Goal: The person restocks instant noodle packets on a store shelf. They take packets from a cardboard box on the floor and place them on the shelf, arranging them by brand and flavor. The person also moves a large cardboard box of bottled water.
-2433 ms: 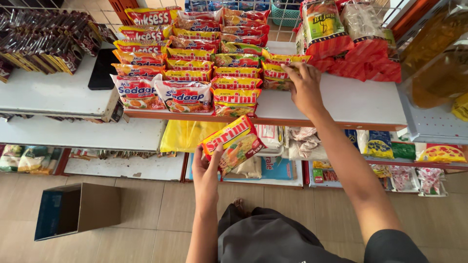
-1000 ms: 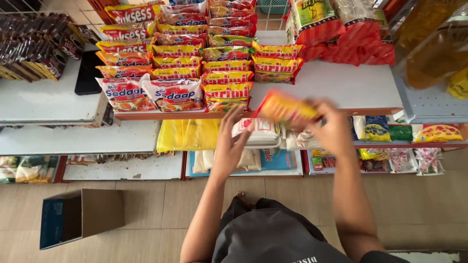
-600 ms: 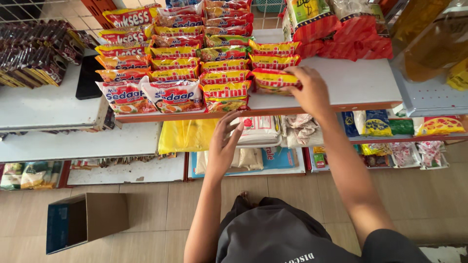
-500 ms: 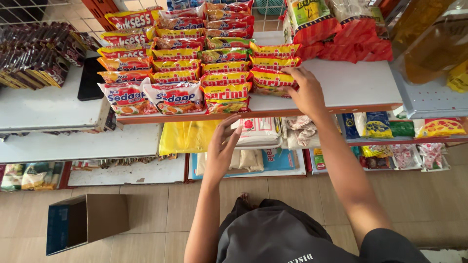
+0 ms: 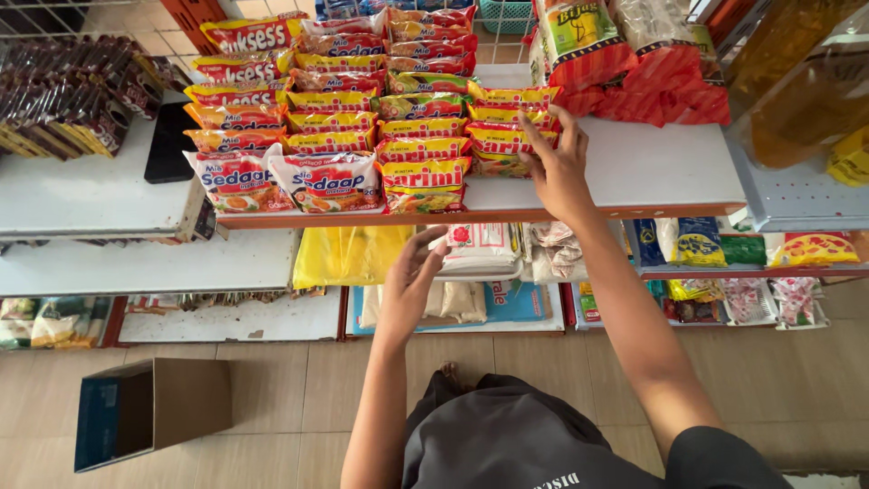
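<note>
Rows of yellow and red instant noodle packets (image 5: 335, 118) lie overlapped on a white shelf (image 5: 652, 172) with a red front edge. My right hand (image 5: 557, 167) reaches up to the right-hand column, its fingers spread flat on the top of a yellow and red noodle packet (image 5: 493, 145) there. My left hand (image 5: 412, 281) hangs below the shelf edge, palm up and fingers apart, holding nothing. It is in front of a white bag with a red flower (image 5: 480, 244) on the lower shelf.
Red and clear snack bags (image 5: 652, 81) stand behind my right hand. Yellow oil pouches (image 5: 806, 100) sit at the far right. A black phone (image 5: 170, 140) and brown sachets (image 5: 63, 109) lie at left. An open cardboard box (image 5: 154, 421) rests on the tiled floor.
My left hand held a noodle packet; my right hand took it and carried it up to the right column of the shelf. The left hand now hangs empty.
</note>
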